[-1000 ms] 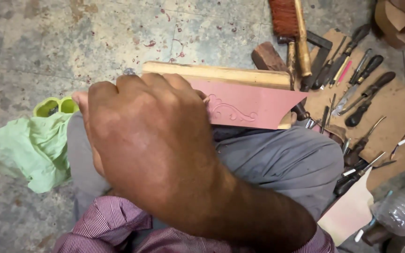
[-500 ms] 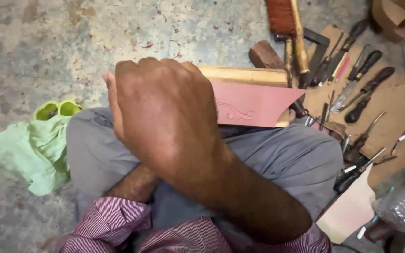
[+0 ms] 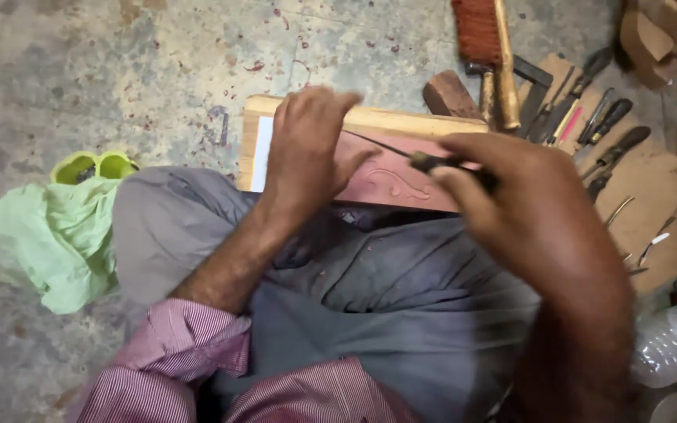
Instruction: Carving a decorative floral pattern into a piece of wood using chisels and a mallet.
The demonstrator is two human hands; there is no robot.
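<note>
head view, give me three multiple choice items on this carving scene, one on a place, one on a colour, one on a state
1. Where does the left hand rest?
A. on the reddish strip lying on the wooden board
B. on the plastic bottle
C. on the brush

2. What colour is the cloth on the floor?
A. blue
B. light green
C. black

3. What is the right hand doing?
A. lying open and empty
B. gripping a dark-handled tool
C. holding the cloth

Answers: 1 A, the palm and fingers lie on the strip across the lap. 2 B, it is pale green. 3 B, its fingers close round the handle, the thin blade pointing toward the left hand.
</note>
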